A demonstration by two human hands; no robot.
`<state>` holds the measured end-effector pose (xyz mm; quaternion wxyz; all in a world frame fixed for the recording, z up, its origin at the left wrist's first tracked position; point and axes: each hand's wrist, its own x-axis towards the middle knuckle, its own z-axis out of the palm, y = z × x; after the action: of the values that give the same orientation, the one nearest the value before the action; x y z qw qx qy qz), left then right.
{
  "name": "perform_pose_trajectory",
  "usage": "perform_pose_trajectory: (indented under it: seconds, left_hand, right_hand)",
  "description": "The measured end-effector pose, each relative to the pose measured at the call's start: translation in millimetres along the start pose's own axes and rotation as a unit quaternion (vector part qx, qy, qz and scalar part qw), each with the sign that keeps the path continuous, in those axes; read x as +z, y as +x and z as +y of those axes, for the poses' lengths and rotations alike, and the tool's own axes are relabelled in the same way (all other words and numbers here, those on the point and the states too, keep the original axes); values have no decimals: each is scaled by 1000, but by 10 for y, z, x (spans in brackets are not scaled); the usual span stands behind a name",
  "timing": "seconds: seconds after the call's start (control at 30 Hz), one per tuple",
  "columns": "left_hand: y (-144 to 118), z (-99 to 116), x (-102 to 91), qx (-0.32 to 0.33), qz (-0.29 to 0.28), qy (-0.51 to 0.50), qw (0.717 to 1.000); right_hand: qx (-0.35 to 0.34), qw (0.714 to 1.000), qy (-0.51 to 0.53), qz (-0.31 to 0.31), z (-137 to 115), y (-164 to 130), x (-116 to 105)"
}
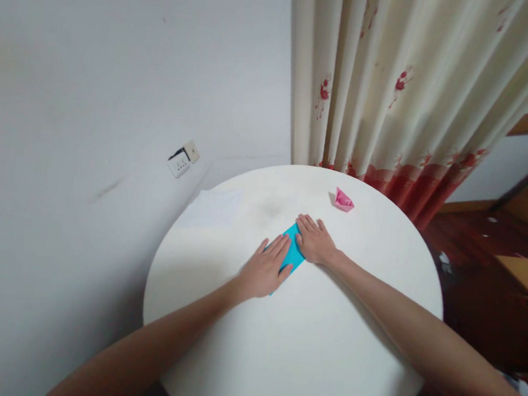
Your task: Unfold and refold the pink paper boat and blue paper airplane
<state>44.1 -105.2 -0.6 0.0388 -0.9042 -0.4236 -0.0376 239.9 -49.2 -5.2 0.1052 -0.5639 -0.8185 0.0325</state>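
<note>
my left hand (264, 269) lies flat on the near part of the blue paper (292, 257), fingers stretched and thumb out wide; my right hand (314, 240) lies at its far right end, fingers out straight, gripping nothing. the paper rests mid-counter (297, 349), partly hidden beneath them. i'd judge the step in hand to be pressing it flat; how many layers it has, i cannot tell. the next move seems to call for even pressure along the edge, with one hand steadying. the pink paper (344, 201) sits farther off, apart from both hands.
</note>
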Motion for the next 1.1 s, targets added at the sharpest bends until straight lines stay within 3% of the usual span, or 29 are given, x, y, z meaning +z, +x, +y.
perform_pose_trajectory:
  seconds: [0.1, 0.2, 0.27, 0.37, 0.67, 0.9, 1.1]
  left_hand:
    - [-1, 11, -1, -10, 1, -2, 1000]
    - [29, -1, 29, -25, 15, -3, 1000]
    - [41, -17, 58, -35, 24, -2, 999]
    - [39, -34, 91, -42, 29, 7, 999]
    - [77, -102, 56, -30, 6, 22, 999]
    - [318, -373, 8, -5, -7, -4, 1000]
    - [560, -625, 32, -41, -15, -14, 999]
  right_hand:
    - [8, 998, -20, 51, -60, -26, -48]
    - [-74, 992, -38, 94, -185, -99, -65]
    - [-122, 990, -20, 64, -274, -152, -40]
    - [-138, 990, 17, 14, -358, -203, 20]
    - [-50, 998, 18, 16, -229, -78, 24]
    - [-6, 1000, 0, 20, -56, 139, 23]
    - [-25, 1000, -2, 9, 26, 553, 56]
